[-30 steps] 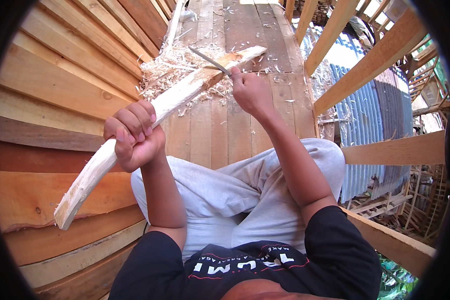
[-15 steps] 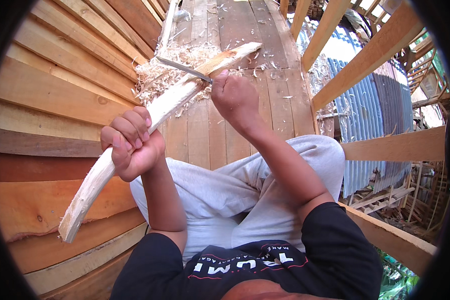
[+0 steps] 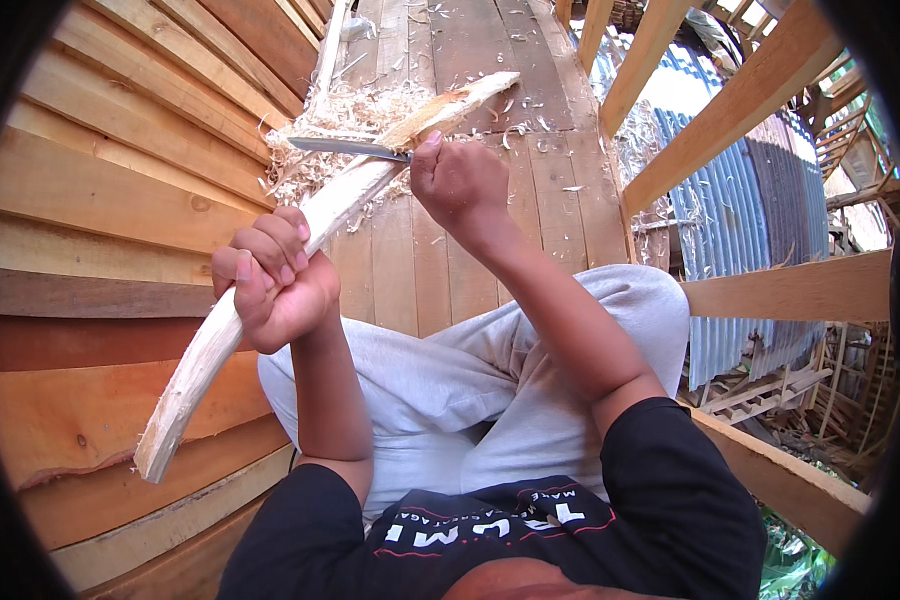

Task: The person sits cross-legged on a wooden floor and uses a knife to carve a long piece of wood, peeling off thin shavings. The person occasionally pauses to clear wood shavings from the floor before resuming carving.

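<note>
A long, pale stick (image 3: 345,203), stripped of bark and slightly curved, slants from the lower left up to the far middle. My left hand (image 3: 276,280) is wrapped round its middle, fingers closed. Farther along, my right hand (image 3: 460,185) makes a fist with the thumb on top, gripping a knife whose handle is hidden inside it. The knife (image 3: 338,146) points left, its blade lying across the stick against the wood. Just beyond the blade, the stick shows a rougher, yellowish stretch.
Curled wood shavings (image 3: 305,165) pile up beside the stick on the plank floor (image 3: 400,270). A plank wall (image 3: 110,200) rises close on the left. Wooden railing bars (image 3: 740,120) stand on the right, with corrugated roofing sheets (image 3: 720,230) beyond them.
The knife has turned, so its blade shows broader and points more straight left. My right hand has shifted slightly left and away; my left hand and the stick's near end have moved slightly right.
</note>
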Motion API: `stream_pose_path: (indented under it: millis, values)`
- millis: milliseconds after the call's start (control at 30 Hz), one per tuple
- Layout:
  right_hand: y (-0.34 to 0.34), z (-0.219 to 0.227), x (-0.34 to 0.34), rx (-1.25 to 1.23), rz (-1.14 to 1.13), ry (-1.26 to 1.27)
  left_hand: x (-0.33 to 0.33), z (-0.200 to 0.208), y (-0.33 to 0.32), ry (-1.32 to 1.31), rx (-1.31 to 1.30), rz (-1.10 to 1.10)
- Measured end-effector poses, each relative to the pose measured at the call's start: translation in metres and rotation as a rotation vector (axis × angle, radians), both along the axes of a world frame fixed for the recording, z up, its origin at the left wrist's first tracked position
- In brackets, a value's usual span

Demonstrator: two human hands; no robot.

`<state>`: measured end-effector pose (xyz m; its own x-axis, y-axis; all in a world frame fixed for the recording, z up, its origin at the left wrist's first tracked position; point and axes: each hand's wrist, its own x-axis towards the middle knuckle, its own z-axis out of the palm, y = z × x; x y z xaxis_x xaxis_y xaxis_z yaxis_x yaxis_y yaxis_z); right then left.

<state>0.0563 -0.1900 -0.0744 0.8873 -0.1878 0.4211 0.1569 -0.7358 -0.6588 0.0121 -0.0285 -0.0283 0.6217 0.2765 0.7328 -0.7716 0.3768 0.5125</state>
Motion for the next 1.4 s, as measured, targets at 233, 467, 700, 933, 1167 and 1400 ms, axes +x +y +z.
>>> stream_pose_path:
  millis: [233, 467, 700, 933, 1167, 1400]
  values:
    - [0.006, 0.007, -0.012, 0.036, 0.023, 0.043, -0.003, 0.002, 0.006, -0.042, -0.005, -0.03]
    - [0.002, 0.009, -0.01, 0.068, 0.007, 0.0, -0.005, 0.0, 0.006, -0.049, 0.009, -0.051]
    - [-0.005, 0.002, -0.006, 0.043, -0.04, 0.107, 0.003, -0.004, 0.008, -0.064, 0.0, -0.053]
    - [-0.03, 0.005, 0.01, -0.018, -0.214, 0.191, -0.001, 0.005, 0.002, -0.067, 0.009, -0.041]
    - [-0.043, -0.022, 0.012, 0.053, -0.129, 0.271, -0.001, 0.003, 0.003, -0.092, -0.004, -0.053]
    - [-0.012, -0.002, -0.004, 0.017, -0.005, 0.187, -0.008, 0.004, -0.001, 0.009, 0.038, -0.028]
